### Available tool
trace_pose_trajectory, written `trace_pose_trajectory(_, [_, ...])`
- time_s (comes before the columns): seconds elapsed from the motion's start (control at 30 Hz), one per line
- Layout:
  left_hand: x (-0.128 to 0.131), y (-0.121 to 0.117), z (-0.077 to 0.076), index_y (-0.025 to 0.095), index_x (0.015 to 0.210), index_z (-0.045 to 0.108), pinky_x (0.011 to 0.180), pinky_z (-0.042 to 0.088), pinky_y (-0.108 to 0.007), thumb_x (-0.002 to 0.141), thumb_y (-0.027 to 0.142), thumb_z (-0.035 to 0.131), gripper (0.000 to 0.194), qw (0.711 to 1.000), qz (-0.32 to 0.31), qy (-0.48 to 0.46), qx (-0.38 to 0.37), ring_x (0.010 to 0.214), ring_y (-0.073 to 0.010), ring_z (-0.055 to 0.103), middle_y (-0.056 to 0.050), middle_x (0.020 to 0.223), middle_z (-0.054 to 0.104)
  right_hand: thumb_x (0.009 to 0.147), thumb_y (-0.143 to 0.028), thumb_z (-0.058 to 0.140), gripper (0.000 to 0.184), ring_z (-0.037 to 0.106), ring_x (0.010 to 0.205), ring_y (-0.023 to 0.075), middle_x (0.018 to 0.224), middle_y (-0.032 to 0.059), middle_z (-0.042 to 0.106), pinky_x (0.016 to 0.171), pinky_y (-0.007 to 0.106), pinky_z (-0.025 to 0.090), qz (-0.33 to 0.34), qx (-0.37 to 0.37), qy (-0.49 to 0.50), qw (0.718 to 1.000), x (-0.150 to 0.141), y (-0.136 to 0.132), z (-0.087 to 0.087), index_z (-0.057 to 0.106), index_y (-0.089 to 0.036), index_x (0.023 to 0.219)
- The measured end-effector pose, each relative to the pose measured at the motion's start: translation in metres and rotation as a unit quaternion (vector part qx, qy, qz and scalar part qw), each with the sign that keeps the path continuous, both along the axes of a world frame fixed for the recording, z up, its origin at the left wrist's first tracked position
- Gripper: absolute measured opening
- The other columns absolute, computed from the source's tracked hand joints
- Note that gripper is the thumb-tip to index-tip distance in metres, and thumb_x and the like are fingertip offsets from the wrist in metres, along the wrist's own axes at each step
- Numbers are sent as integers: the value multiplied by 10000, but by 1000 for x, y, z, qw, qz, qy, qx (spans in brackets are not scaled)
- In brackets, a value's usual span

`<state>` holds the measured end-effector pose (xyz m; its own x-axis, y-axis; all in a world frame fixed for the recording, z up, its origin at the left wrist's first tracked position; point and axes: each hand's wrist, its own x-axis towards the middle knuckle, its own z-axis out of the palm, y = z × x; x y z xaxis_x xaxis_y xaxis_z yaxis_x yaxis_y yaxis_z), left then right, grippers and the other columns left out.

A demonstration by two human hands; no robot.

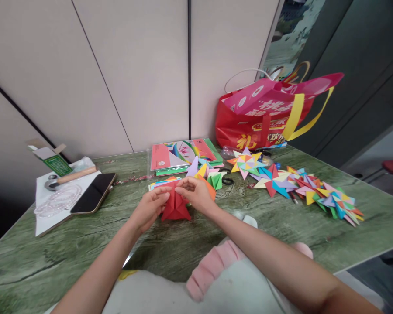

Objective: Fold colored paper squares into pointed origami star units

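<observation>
Pale panels [150, 78] stand behind the table [85, 244], which has a green, wood-like top. The red bag [265, 122], with yellow handles, sits at the far right against the panels. A pale padded thing [160, 292] with a pink ruffle lies along the near edge. On the left is a white board [43, 224]; the phone [93, 193] lies screen up across its right part. Far in the middle, a paper pack [183, 155] lies flat before the panels.

Both hands are over the middle of the table, in front of the pack. The left hand [150, 209] has its grip closed, thumb and fingers pinching the upper left of the red paper [176, 207]. The right hand [196, 192] pinches its upper right, the grip likewise closed. The paper is folded, its lower end spread into points; whether it touches the table I cannot tell.

Colourful paper stars run from the far star [246, 161], before the bag, to the overlapping right stars [339, 200]. On the board lie a hammer [77, 175] and clear beads [59, 200]. Loose folded pieces [215, 179] sit just beyond the right hand, near black loops [227, 180].
</observation>
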<state>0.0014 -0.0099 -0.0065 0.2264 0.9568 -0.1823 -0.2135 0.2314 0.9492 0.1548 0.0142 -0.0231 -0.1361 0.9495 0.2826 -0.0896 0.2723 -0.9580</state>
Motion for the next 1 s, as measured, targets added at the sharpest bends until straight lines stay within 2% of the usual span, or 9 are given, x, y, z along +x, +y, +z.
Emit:
trace_pose_trajectory(0.13, [-2,2,-2,117,818,645,607,450,-231,592,268,743,289,1000,-6,-9,-29,608,-120,574,-38,688,650,624,-280,663,157,526,557,102,623,-1,590,517,208,422,6,-9,10,1000,0,0,-1,584,-160,687])
trace_pose_trajectory(0.3, [-1,2,-1,122,795,644,569,442,-210,537,274,775,327,999,8,-18,-34,594,-111,573,-23,665,645,618,-299,664,174,506,494,93,597,-17,568,465,210,430,20,-38,25,999,-1,-2,1,573,-168,687])
trace_pose_trajectory(0.43, [-1,3,-3,118,775,635,399,342,-159,538,287,765,319,994,81,58,45,421,-52,452,34,524,573,630,-270,640,137,519,477,93,592,-18,571,464,216,454,19,-53,12,998,-1,-2,0,573,-169,694])
trace_pose_trajectory(0.53, [-1,4,-5,122,736,621,367,335,-164,539,286,756,290,977,117,133,121,403,-55,437,39,523,574,635,-233,617,91,545,501,98,596,-12,590,511,219,472,14,-34,-2,999,-2,-1,-3,583,-168,689])
trace_pose_trajectory(0.63, [0,4,-5,129,696,609,401,399,-187,540,284,749,260,965,117,175,157,439,-80,487,31,538,588,638,-220,602,82,568,544,110,626,3,611,533,225,480,7,-17,-17,1000,-2,0,-4,586,-167,698])
trace_pose_trajectory(0.77, [2,2,-4,135,667,619,504,474,-230,525,280,751,242,959,126,188,167,527,-119,556,11,577,619,626,-238,619,129,596,620,143,671,22,622,564,259,496,-14,-7,-31,999,-1,-1,-4,580,-162,723])
trace_pose_trajectory(1.0, [4,-1,1,136,653,645,459,429,-206,548,307,723,216,937,118,261,199,516,-120,546,-12,597,642,624,-214,631,156,598,649,140,698,36,628,617,271,502,-11,-4,-33,999,-3,-1,-4,597,-149,761])
